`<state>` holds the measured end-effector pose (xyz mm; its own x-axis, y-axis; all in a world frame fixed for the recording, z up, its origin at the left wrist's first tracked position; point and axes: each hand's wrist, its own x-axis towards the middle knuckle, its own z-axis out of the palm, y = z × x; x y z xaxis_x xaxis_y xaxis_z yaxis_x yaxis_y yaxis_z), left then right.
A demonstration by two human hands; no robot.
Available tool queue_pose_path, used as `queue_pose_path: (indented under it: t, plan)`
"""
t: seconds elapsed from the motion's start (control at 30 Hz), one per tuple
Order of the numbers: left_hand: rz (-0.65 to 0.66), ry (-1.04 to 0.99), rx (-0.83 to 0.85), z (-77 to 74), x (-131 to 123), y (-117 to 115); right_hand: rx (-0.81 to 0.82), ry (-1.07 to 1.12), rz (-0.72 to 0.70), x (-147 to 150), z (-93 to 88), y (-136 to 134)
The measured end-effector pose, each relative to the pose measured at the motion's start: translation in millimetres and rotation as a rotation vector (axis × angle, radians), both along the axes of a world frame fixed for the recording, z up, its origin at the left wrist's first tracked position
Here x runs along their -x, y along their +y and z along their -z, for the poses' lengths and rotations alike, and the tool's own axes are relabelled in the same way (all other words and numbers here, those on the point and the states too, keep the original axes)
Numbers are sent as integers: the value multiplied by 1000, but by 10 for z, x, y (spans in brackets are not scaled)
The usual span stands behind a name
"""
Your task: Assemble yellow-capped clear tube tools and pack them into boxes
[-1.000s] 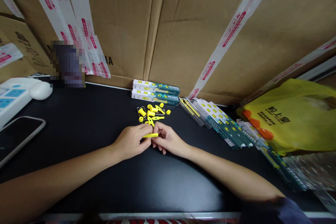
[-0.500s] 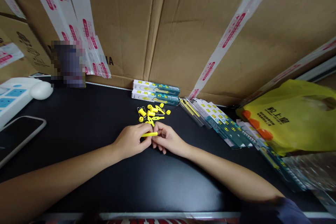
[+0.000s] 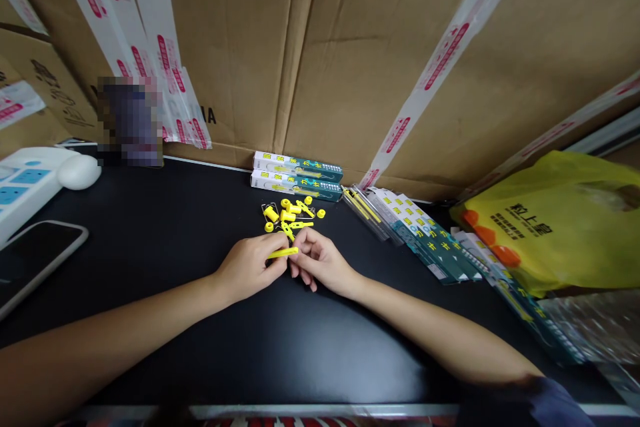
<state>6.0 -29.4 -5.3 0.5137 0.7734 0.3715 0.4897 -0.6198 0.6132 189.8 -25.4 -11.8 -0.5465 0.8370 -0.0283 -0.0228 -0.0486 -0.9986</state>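
Note:
My left hand [image 3: 249,267] pinches a slim yellow plastic strip [image 3: 284,253] between thumb and fingers, its free end pointing right. My right hand [image 3: 325,260] meets it at that end, thumb and forefinger pinched together; what lies between them, if anything, is too small to make out. Just beyond both hands is a small pile of yellow plastic parts [image 3: 287,215], with caps, plugs and flat pieces among them. Thin metal wire hooks [image 3: 269,205] and a spring lie in the same pile.
Two printed spring-scale boxes [image 3: 296,185] lie against the cardboard wall [image 3: 240,47]. Clear tubes with yellow strips [image 3: 367,210] and flattened boxes [image 3: 425,233] are to the right, near a yellow bag [image 3: 565,227]. A phone [image 3: 35,267] and a white power strip [image 3: 30,180] occupy the left.
The yellow strip has tilted slightly, its right end rising a little. My right fingers have shifted slightly at its end; both hands otherwise stay in place.

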Motion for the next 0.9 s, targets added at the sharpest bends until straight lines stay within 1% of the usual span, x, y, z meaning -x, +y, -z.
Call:
queue_pose_path:
  t: [0.1,0.3,0.77,0.9]
  plan:
    - [-17,0,38,-1,-1,2,-13,1,0,-7,6,11]
    - [9,10,59,-29,-2,-16,-28,-19,29,-16,15,16]
    - [2,65,-22,-3,1,8,-31,-36,42,-18,9,5]
    - [1,60,-7,-19,4,-5,-34,-49,73,-15,5,-1]
